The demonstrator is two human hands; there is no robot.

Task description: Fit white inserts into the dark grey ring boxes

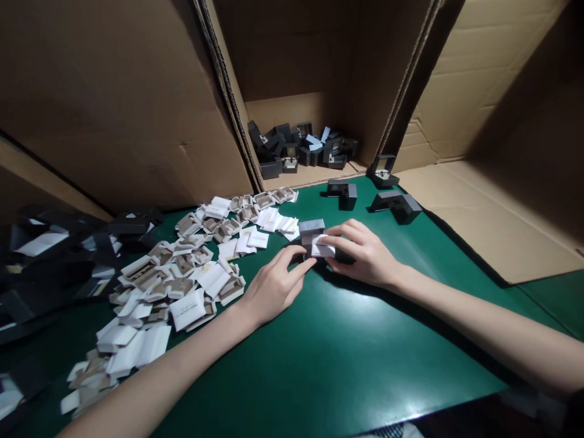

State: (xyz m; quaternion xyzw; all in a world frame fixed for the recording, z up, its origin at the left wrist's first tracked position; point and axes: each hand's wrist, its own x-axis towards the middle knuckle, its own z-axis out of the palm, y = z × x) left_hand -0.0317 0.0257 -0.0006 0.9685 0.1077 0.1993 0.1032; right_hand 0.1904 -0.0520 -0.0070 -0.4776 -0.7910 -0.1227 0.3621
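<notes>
small dark box (pixel 312 227): over tabletop (pixel 365 353), in front of middle carton (pixel 292 55) | left hand (pixel 276 284): fingers narrow on box's edge, apparently steadying it | right hand (pixel 364 250): holding white insert (pixel 323 249) against box, likely for alignment | loose inserts (pixel 188 310): front-left of carton, seemingly within reach

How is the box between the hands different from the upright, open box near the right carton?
The held box is between left hand and right hand; the upright box stands untouched. The held box has a white piece in front; the upright box is pale inside. Both are small.
</notes>
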